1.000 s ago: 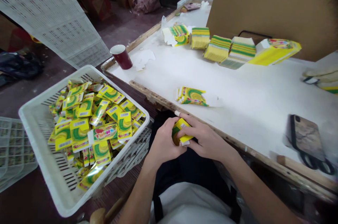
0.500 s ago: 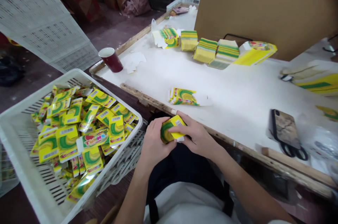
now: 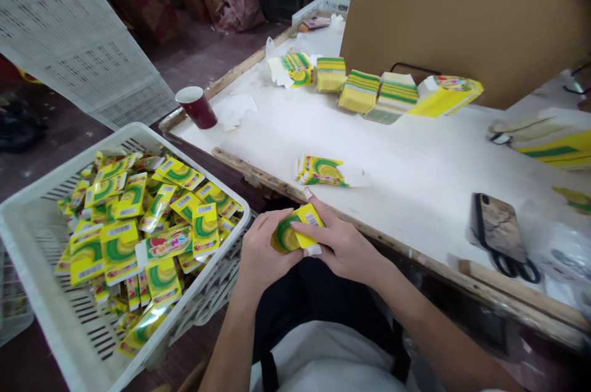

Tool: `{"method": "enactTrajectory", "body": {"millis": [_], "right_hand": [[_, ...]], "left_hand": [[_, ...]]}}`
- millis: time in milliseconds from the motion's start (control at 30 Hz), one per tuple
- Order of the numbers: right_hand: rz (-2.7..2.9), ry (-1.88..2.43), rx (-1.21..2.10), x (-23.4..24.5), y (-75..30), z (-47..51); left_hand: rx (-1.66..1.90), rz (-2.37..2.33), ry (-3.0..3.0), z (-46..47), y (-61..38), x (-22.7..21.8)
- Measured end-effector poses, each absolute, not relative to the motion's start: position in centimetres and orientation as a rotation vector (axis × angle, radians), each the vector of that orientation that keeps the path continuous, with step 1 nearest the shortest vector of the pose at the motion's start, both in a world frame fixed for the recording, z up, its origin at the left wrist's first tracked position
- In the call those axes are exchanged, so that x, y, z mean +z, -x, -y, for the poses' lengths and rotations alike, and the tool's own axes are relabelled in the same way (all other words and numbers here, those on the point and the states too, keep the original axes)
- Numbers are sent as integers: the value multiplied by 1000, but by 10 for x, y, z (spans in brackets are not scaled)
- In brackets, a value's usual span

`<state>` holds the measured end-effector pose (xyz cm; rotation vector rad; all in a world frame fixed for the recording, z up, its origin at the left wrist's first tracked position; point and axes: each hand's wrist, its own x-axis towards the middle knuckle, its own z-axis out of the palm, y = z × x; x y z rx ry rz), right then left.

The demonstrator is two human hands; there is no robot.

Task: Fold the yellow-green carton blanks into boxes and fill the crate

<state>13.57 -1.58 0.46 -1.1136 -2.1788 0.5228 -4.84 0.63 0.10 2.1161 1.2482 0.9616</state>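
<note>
Between my two hands is a small yellow and green carton (image 3: 287, 233), held over my lap just below the table edge. My left hand (image 3: 263, 247) grips its left end, fingers wrapped over the top. At the carton's barcode end, my right hand (image 3: 344, 241) closes on it with thumb and fingers; a white flap shows under those fingers. A few flat cartons (image 3: 321, 170) lie overlapping on the table just beyond my hands. To my left, a white plastic basket (image 3: 207, 269) holds many cartons of the same print, loosely heaped.
Stacks of flat cartons (image 3: 357, 92) and a larger yellow box (image 3: 447, 96) line the back of the white table (image 3: 415, 164), before a big cardboard sheet (image 3: 462, 23). A dark red cup (image 3: 199, 110) stands at the left corner. A phone (image 3: 498, 226) and scissors (image 3: 517, 269) lie right.
Both hands still grip the carton. It has shifted slightly left with my left hand, and a little more of the white flap shows at its right end.
</note>
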Motion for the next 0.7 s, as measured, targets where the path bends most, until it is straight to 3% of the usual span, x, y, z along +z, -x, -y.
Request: {"method": "enactTrajectory", "body": {"millis": [233,533,700], "right_hand": [[2113,1221,661,0,-127,18],[2134,1126,447,-4,-133,14],[2180,1050,583,1,-142,12]], "left_hand": [[1007,-1299,-2161,-6,48,1],[954,-1271,-2117,-3,49,2],[908,-1277,-2100,-3,49,1]]}}
